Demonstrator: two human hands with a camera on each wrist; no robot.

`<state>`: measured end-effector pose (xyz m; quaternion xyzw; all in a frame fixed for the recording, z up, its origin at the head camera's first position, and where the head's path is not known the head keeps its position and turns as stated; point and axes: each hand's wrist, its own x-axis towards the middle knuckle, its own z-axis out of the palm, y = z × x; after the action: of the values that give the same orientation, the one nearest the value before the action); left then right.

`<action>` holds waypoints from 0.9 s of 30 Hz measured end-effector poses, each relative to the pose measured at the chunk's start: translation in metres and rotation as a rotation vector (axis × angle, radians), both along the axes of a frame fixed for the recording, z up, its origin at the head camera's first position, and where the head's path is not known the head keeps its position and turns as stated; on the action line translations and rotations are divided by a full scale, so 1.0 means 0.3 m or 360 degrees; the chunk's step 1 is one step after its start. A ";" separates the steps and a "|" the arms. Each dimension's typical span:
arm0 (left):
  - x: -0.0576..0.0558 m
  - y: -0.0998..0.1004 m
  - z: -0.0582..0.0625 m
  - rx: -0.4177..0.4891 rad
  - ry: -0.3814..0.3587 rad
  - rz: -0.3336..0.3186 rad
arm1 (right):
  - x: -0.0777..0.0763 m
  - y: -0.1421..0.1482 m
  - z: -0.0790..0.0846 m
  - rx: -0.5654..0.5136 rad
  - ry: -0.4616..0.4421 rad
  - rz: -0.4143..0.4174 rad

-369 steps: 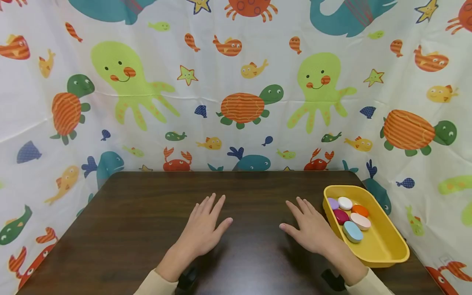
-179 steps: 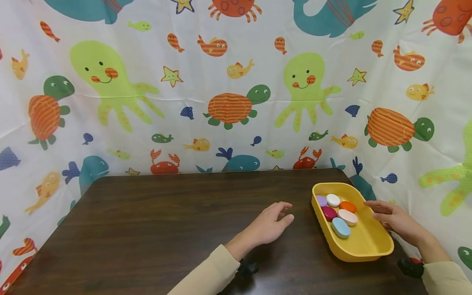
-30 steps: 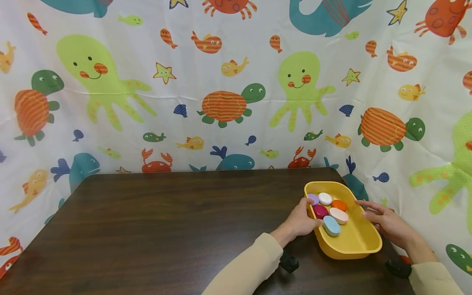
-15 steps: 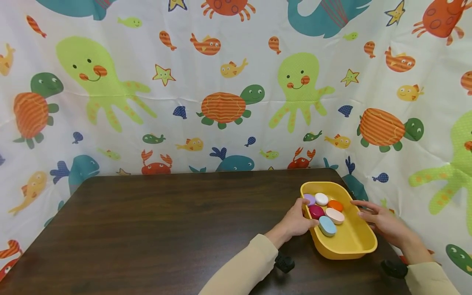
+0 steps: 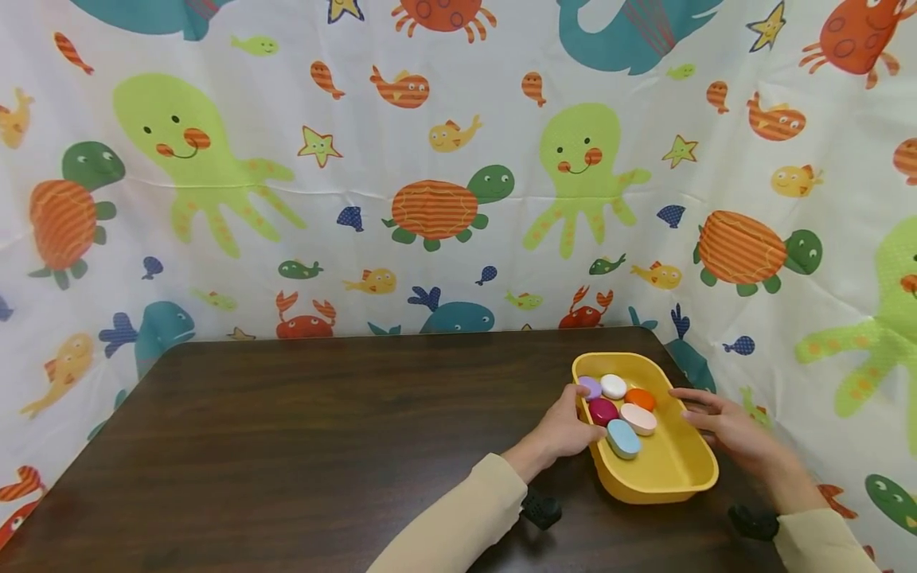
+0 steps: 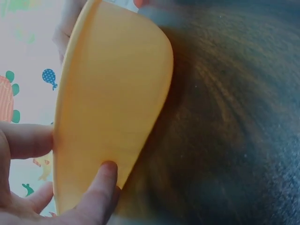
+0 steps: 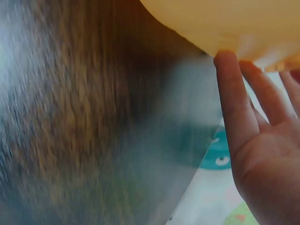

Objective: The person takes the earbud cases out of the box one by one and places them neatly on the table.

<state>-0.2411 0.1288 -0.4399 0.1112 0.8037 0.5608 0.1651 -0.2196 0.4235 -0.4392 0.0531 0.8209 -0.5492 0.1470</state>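
beyond the dark tabletop hangs a sea-animal curtain. the yellow tray sits near the tabletop's right end, between both hands; whether it is lifted, i cannot tell. the left hand pinches its left wall; the right hand has fingers extended, touching the opposite wall. six oval pieces lie inside, toward the far left. the step seems to be shifting the tray; next calls for even, level support.

Tray sides blocked by L hand, R hand; curtain bars far R; room over table, L.
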 end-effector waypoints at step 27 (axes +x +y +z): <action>0.005 -0.086 0.022 -0.0048 -0.0058 0.0006 | -0.005 -0.100 0.011 0.0095 0.0069 -0.0041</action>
<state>-0.2397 0.1030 -0.4334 0.0970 0.8090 0.5510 0.1803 -0.2212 0.3934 -0.4359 0.0559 0.8392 -0.5274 0.1204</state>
